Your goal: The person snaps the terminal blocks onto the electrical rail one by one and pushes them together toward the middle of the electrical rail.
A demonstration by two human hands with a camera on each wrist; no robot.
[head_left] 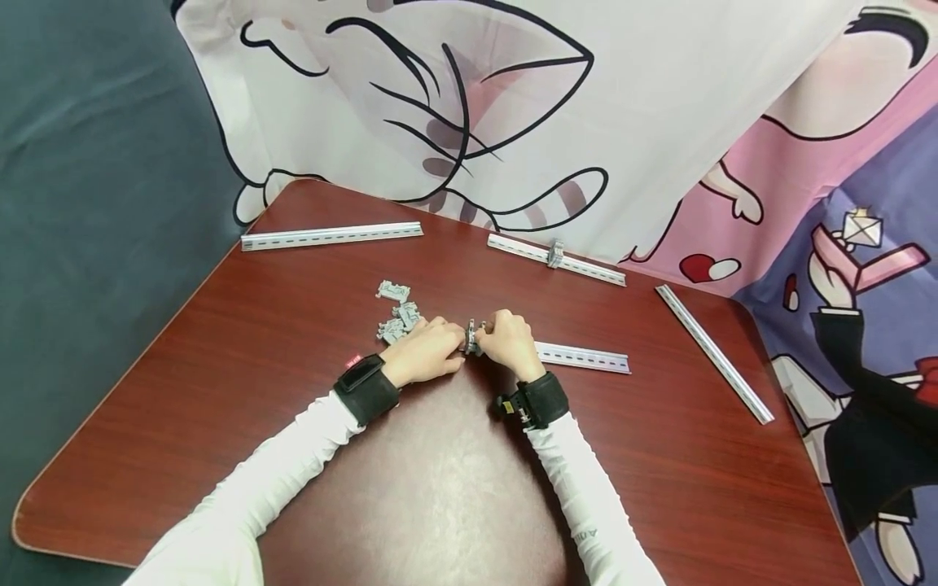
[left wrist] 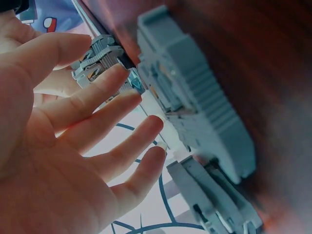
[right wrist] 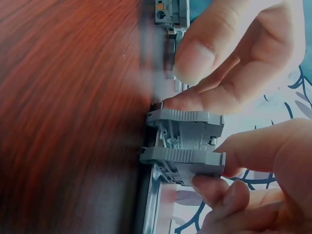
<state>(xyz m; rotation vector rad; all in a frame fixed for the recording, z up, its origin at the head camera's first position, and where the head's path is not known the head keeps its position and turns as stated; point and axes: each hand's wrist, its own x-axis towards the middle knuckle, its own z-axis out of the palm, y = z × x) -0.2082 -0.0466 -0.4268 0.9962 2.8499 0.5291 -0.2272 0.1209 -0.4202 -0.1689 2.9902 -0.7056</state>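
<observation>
Grey terminal block (right wrist: 187, 156) is pinched by right hand (head_left: 509, 343) at DIN rail (head_left: 586, 358), head-frame centre, left of its knuckles; left hand (head_left: 425, 352) is held alongside, fingers loosely spread.

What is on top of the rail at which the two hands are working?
At least two gray blocks stand on the rail, between the left hand and the right hand. Their undersides are covered, so how they are fastened cannot be seen.

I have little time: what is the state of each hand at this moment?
Left hand: open, fingers extended, gripping nothing.
Right hand: closed, holding a grey block on the metal rail.
</observation>
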